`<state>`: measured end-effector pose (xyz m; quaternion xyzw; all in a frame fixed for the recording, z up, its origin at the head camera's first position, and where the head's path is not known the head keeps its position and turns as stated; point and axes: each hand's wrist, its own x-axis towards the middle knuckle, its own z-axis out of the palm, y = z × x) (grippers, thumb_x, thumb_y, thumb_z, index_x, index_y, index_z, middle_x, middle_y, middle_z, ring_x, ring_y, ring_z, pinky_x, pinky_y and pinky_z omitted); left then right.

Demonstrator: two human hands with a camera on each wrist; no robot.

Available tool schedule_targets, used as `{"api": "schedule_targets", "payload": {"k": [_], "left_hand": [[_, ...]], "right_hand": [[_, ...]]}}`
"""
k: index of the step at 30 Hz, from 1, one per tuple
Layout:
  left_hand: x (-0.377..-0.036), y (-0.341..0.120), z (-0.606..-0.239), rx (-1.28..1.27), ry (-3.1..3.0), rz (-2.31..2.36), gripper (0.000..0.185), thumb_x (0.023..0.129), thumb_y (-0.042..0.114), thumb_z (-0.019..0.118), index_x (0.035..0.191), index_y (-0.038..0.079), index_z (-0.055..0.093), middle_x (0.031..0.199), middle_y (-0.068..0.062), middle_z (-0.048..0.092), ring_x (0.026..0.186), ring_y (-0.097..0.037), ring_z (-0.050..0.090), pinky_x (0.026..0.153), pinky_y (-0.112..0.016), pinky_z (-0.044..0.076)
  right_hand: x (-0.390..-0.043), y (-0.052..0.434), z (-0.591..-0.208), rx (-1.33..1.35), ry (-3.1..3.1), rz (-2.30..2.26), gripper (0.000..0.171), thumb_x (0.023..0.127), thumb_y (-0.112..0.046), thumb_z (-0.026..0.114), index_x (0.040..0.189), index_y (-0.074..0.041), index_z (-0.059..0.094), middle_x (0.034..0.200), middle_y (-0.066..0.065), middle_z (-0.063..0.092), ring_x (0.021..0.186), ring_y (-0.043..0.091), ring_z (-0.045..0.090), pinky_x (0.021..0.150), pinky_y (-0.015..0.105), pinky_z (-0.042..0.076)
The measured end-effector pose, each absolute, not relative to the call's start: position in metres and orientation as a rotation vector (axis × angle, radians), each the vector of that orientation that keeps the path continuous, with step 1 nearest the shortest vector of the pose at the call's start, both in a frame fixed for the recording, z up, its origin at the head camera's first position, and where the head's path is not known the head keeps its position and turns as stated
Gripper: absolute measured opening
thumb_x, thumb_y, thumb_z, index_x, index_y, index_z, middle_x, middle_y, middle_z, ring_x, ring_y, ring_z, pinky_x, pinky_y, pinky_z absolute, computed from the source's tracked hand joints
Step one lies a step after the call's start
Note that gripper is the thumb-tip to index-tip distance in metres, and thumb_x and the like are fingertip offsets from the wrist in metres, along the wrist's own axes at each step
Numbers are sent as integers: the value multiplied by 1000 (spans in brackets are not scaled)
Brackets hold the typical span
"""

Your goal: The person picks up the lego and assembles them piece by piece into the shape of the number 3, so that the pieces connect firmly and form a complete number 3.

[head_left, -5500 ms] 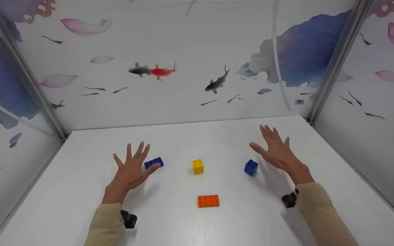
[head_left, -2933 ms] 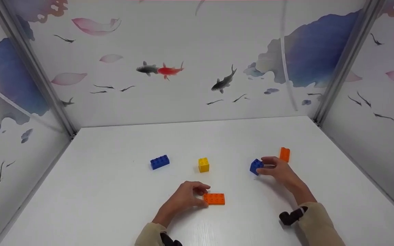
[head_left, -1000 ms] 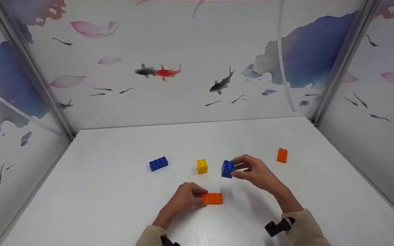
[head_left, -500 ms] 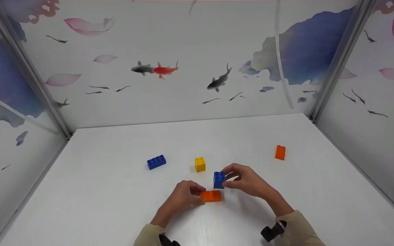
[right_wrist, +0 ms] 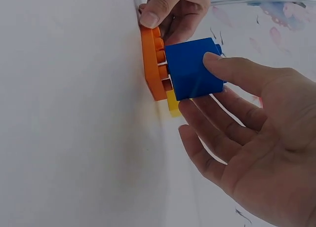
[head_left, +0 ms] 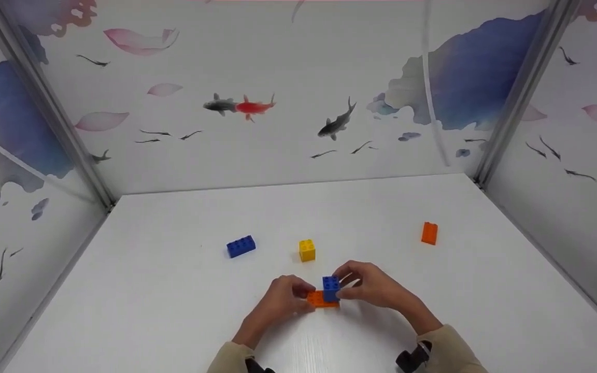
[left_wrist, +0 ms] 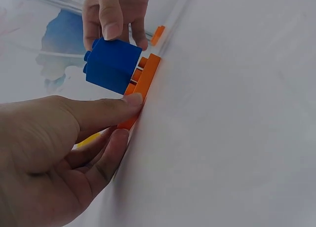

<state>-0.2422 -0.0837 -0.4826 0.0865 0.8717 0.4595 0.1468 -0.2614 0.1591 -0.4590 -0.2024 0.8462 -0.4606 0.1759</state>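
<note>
A flat orange brick lies on the white table. My left hand pinches its left end between thumb and fingers. My right hand grips a blue cube brick and holds it on the studs at the orange brick's right end. In the left wrist view the blue cube sits slightly tilted on the orange brick. The right wrist view shows the blue cube against the orange studs, with my thumb and fingers around it.
A yellow cube brick stands just behind my hands. A long blue brick lies to the left of it. A small orange brick stands on end at the right. Patterned walls enclose the table on three sides.
My right hand picked up the blue cube at the right, carried it left and down, and now holds it on the orange brick. My left hand has kept its pinch on the orange brick.
</note>
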Motion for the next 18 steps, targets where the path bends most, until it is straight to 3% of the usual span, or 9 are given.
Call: {"api": "schedule_targets", "payload": {"k": [8, 18], "left_hand": [[-242, -82, -481, 293, 2505, 1327, 31, 83, 1, 79, 113, 8, 75, 105, -3, 69, 95, -17, 63, 97, -41, 56], [-243, -83, -481, 267, 2487, 1337, 31, 83, 2, 79, 112, 10, 75, 105, -3, 69, 94, -17, 61, 96, -40, 57]], "right_hand": [[-261, 161, -465, -631, 2406, -1315, 32, 90, -21, 76, 120, -15, 65, 122, 6, 68, 113, 27, 66, 98, 44, 56], [-260, 162, -466, -630, 2377, -1351, 31, 88, -21, 77, 117, -17, 66, 126, 9, 68, 113, 28, 68, 95, 43, 58]]}}
